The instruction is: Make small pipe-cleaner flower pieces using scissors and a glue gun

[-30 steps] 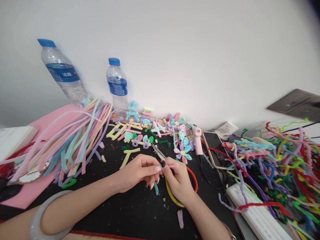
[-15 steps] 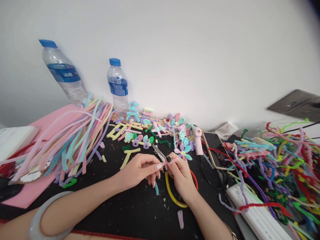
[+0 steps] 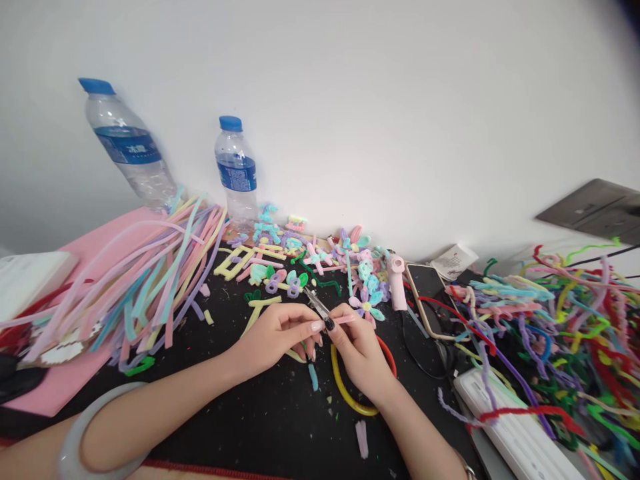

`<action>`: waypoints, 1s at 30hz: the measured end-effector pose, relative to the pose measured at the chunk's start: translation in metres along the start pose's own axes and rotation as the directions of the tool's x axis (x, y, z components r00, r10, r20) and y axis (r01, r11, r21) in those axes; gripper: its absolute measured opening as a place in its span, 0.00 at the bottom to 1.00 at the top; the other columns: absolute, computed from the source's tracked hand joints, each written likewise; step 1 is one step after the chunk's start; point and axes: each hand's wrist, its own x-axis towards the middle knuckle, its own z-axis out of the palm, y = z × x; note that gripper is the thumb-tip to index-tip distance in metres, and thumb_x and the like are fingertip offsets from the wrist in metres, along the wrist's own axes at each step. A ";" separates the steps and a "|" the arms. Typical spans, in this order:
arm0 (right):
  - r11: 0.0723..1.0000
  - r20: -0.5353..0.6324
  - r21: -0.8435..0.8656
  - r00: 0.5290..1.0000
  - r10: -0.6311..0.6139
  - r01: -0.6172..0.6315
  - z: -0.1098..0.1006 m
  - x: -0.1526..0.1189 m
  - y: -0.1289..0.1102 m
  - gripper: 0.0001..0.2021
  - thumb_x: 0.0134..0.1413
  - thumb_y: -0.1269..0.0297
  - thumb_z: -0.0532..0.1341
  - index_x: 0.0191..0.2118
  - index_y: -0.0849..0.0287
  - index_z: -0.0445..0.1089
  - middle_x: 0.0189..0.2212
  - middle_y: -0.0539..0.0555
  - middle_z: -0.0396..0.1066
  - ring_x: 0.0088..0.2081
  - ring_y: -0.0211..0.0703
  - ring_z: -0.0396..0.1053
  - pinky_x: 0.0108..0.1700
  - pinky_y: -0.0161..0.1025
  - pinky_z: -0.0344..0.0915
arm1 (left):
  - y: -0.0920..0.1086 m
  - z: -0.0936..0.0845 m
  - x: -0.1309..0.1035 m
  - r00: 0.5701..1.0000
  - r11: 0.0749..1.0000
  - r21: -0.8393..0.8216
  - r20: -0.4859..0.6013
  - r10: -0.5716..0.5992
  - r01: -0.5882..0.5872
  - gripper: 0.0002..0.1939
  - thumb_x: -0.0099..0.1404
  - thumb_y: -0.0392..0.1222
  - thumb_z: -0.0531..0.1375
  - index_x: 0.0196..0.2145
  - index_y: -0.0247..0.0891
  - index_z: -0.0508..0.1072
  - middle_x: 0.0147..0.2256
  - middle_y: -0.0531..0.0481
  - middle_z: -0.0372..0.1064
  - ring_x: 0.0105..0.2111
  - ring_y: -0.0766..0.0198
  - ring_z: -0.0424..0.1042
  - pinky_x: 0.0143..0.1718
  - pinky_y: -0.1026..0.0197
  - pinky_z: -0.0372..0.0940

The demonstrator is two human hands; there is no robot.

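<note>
Between my two hands is a short pink pipe cleaner piece [image 3: 344, 320]. My left hand [image 3: 280, 335] pinches its left end between thumb and forefinger, the other fingers curled below. The thumb and fingers of my right hand [image 3: 361, 350] press on the same piece, fingertips close to those of the left. Scissors with yellow and red handles [image 3: 343, 393] reach under my right hand, their metal blades [image 3: 316, 303] pointing up and left. A blue scrap [image 3: 313, 377] lies below my left fingertips, and a pale purple piece [image 3: 361, 439] lies nearer the front edge.
Long pastel pipe cleaners [image 3: 165, 267] lie on a pink sheet at left. Two bottles [image 3: 237, 170] stand by the wall. Small shaped flowers [image 3: 367, 303] are behind my hands. At right are a phone [image 3: 427, 293], a white power strip [image 3: 510, 427] and tangled coloured stems [image 3: 590, 333].
Both hands have shifted slightly. My right thumb has moved a little left and up along the pink piece, nearer my left thumb. More of the blue scrap shows.
</note>
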 end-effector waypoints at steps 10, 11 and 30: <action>0.997 0.031 -0.074 0.999 -0.012 0.014 -0.002 0.001 -0.001 0.10 0.64 0.64 0.49 0.31 0.58 0.60 0.25 0.47 0.58 0.26 0.35 0.55 0.29 0.33 0.53 | -0.002 0.000 0.001 0.996 0.993 -0.107 0.067 -0.051 0.058 0.13 0.62 0.47 0.59 0.28 0.33 0.73 0.22 0.51 0.71 0.22 0.68 0.71 0.27 0.67 0.67; 0.997 0.037 -0.071 0.999 -0.008 0.011 -0.002 0.001 -0.001 0.10 0.64 0.64 0.49 0.31 0.58 0.60 0.25 0.47 0.58 0.27 0.35 0.55 0.30 0.33 0.54 | -0.002 0.000 0.001 0.997 0.993 -0.104 0.068 -0.048 0.055 0.13 0.62 0.47 0.59 0.28 0.33 0.73 0.22 0.51 0.72 0.22 0.68 0.71 0.27 0.67 0.67; 0.998 0.018 -0.045 0.999 0.044 -0.043 0.009 0.000 -0.006 0.11 0.61 0.68 0.47 0.26 0.57 0.53 0.23 0.45 0.53 0.25 0.34 0.51 0.28 0.33 0.51 | 0.001 0.010 -0.007 0.985 0.971 0.186 -0.052 0.166 -0.153 0.10 0.62 0.40 0.57 0.26 0.34 0.74 0.22 0.50 0.71 0.24 0.65 0.72 0.28 0.65 0.68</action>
